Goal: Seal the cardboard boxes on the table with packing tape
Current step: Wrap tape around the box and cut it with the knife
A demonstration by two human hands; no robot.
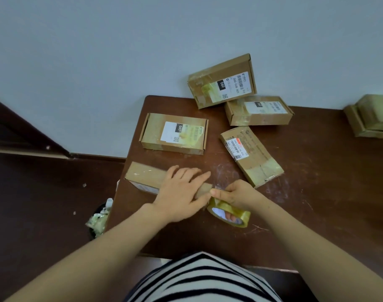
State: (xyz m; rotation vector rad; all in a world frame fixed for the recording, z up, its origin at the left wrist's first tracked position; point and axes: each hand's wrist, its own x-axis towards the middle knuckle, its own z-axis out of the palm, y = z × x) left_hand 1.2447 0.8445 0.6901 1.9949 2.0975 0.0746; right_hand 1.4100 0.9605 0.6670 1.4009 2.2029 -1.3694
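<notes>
Clearly, "060" on rear box (222, 81) and left box (174, 134).

We look down on a dark reddish-brown wooden table (327, 182), its top scuffed with pale scratches and whitish smears, its far edge set against a plain pale grey-blue wall (120, 51) in soft, even light. Left of it we see a dark brown floor (44, 214) with a few small pale scraps, a dark baseboard (99, 156) along the foot of the wall, and a dark wooden panel (16, 131) slanting in from the left edge. Just beside the table's left edge stands a dark wastebasket (99, 216) stuffed with crumpled pale waste.
</notes>
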